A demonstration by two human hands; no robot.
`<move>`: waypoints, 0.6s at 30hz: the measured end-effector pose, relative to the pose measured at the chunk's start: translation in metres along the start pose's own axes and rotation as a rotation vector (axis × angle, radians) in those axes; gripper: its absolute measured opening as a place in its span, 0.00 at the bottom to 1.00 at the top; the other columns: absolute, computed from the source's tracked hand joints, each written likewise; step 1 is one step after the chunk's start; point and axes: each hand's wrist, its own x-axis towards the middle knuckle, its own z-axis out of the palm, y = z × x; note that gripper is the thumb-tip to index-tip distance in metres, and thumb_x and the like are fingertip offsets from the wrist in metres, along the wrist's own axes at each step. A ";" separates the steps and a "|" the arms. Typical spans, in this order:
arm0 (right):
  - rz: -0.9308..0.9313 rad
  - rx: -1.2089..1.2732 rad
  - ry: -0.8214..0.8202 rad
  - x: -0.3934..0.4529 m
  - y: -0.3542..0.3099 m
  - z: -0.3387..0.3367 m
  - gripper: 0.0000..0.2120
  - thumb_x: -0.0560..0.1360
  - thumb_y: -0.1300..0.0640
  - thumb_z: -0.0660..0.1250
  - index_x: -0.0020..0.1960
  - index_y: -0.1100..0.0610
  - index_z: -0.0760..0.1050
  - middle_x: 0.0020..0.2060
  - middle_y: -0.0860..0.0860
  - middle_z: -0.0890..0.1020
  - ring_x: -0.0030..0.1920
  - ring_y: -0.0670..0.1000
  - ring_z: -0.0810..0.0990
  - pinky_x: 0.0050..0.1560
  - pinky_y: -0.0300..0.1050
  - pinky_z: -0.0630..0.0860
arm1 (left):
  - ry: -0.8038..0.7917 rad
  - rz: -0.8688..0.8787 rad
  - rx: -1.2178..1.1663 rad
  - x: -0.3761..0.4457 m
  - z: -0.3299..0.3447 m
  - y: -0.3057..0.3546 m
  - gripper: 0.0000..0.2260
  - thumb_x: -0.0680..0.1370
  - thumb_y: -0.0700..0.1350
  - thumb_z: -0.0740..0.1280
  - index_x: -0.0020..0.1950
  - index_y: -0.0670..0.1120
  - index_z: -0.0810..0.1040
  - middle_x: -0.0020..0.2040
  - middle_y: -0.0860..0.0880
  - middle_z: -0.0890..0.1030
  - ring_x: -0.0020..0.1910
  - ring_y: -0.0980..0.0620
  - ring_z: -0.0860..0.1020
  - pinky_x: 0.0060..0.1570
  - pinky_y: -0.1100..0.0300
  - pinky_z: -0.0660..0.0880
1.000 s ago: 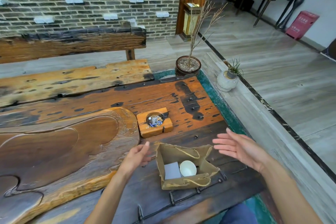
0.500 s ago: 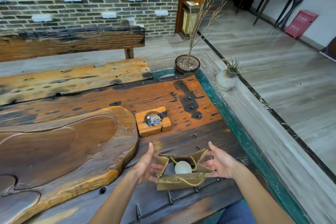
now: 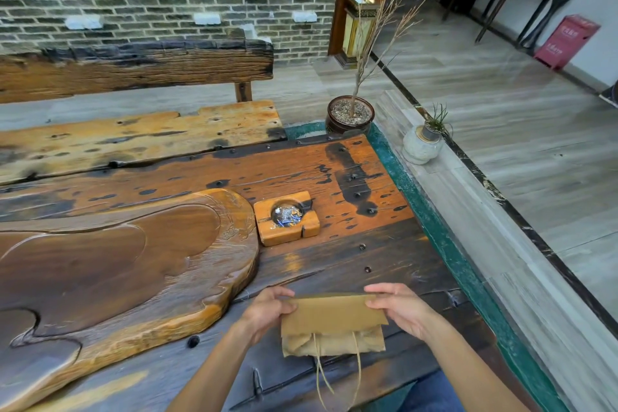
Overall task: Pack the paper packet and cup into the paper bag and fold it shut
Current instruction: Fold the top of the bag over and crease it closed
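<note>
- Bag (image 3: 334, 328) sits on the counter (image 3: 384, 261), top flap folded over.
- Left hand (image 3: 264, 311) pinches the bag's left corner.
- Right hand (image 3: 401, 309) pinches its right corner.
- Ashtray (image 3: 287, 217) sits beyond the bag.

Matt brown paper bag (image 3: 334, 314) on rough, glossy, dark weathered wood table (image 3: 384, 254).

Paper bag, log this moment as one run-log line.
step: folding shut | paper bag: top flap folded over, on table | left hand: pinches flap | right hand: pinches flap | contents: hidden
</note>
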 end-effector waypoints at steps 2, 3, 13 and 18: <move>-0.040 -0.080 0.034 0.001 0.007 0.003 0.22 0.69 0.76 0.70 0.62 0.63 0.77 0.54 0.62 0.83 0.54 0.56 0.82 0.56 0.45 0.79 | 0.050 0.021 0.060 0.001 0.000 -0.004 0.14 0.73 0.31 0.70 0.56 0.42 0.78 0.53 0.41 0.80 0.49 0.46 0.80 0.58 0.50 0.77; -0.059 -0.123 0.065 0.001 0.010 0.005 0.23 0.69 0.77 0.70 0.62 0.62 0.78 0.54 0.61 0.83 0.54 0.55 0.83 0.54 0.43 0.79 | 0.071 0.031 0.060 0.002 0.001 -0.006 0.15 0.72 0.29 0.69 0.57 0.41 0.77 0.50 0.41 0.81 0.47 0.47 0.80 0.54 0.52 0.78; -0.287 -0.814 0.235 0.006 0.016 0.016 0.14 0.70 0.60 0.75 0.51 0.45 0.80 0.53 0.50 0.81 0.56 0.50 0.79 0.64 0.47 0.73 | 0.229 0.243 0.469 0.009 0.006 -0.017 0.12 0.70 0.39 0.76 0.43 0.56 0.81 0.51 0.47 0.77 0.51 0.51 0.74 0.56 0.61 0.72; -0.402 -1.220 0.211 0.009 0.007 0.034 0.16 0.74 0.48 0.69 0.62 0.45 0.79 0.62 0.43 0.80 0.66 0.48 0.73 0.65 0.48 0.67 | 0.146 0.378 0.676 0.018 0.008 -0.012 0.11 0.72 0.42 0.74 0.53 0.51 0.85 0.57 0.53 0.79 0.59 0.54 0.76 0.64 0.64 0.67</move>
